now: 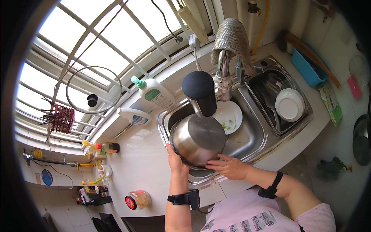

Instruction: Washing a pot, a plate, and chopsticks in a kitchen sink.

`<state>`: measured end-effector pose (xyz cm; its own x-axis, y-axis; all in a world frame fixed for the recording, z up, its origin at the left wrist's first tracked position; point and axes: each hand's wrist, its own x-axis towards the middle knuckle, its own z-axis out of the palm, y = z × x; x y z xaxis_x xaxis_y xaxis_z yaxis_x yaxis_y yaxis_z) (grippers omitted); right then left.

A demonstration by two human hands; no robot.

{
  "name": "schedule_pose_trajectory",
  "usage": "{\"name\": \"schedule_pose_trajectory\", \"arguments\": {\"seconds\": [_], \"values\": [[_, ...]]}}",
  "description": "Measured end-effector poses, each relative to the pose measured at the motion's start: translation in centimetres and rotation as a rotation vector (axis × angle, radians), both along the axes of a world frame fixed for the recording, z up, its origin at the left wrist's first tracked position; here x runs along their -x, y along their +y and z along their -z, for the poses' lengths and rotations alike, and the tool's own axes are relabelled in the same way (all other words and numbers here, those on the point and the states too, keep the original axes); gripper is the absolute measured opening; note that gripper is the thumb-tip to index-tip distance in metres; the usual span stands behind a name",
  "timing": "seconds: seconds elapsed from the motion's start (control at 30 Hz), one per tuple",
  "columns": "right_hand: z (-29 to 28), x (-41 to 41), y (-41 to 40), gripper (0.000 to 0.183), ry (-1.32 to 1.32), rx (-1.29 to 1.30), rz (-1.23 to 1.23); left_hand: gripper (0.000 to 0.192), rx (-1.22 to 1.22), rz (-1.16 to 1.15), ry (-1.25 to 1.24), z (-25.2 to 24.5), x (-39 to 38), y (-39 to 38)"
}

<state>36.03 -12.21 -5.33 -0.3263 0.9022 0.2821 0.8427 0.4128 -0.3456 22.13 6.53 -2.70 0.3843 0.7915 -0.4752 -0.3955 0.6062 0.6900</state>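
Note:
Over the left part of the stainless steel sink (243, 142), a round metal pot (200, 145) is bottom up and tilted. My left hand (176, 162) grips its rim at the near left. The fingers of my right hand (227, 167) lie against its near right side, close to the rim; whatever is under the pot is hidden. Behind it in the basin rests a white plate (232, 116) with a green leaf pattern, partly covered. A black-topped cylindrical unit (199, 92) stands over the pot's far edge, beside the chrome faucet (223, 65), which has a woven cloth (232, 34) draped over it.
White bowls (289, 104) lie in a black drainer basin (261, 84) at right, near a blue container (308, 68). Two white detergent bottles (158, 92) are by the window. A red-lidded jar (138, 200) lies or stands on the left counter (136, 162); a glass pot lid (94, 90) hangs on the bars.

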Motion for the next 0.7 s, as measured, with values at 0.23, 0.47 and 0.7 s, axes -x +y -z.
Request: {"name": "schedule_pose_trajectory", "arguments": {"seconds": [0.23, 0.47, 0.7], "values": [[1.8, -4.8, 0.0, 0.028, 0.534, 0.349, 0.684, 0.051, -0.124, -0.051, 0.050, -2.0, 0.0, 0.7], [7.1, -11.0, 2.5, 0.041, 0.109, 0.094, 0.637, 0.046, -0.210, -0.009, 0.205, -3.2, -2.0, -1.4], [3.3, -15.2, 6.3, 0.047, 0.473, 0.566, 0.671, 0.043, -0.306, 0.038, 0.303, -3.1, -1.7, -2.9]]}}
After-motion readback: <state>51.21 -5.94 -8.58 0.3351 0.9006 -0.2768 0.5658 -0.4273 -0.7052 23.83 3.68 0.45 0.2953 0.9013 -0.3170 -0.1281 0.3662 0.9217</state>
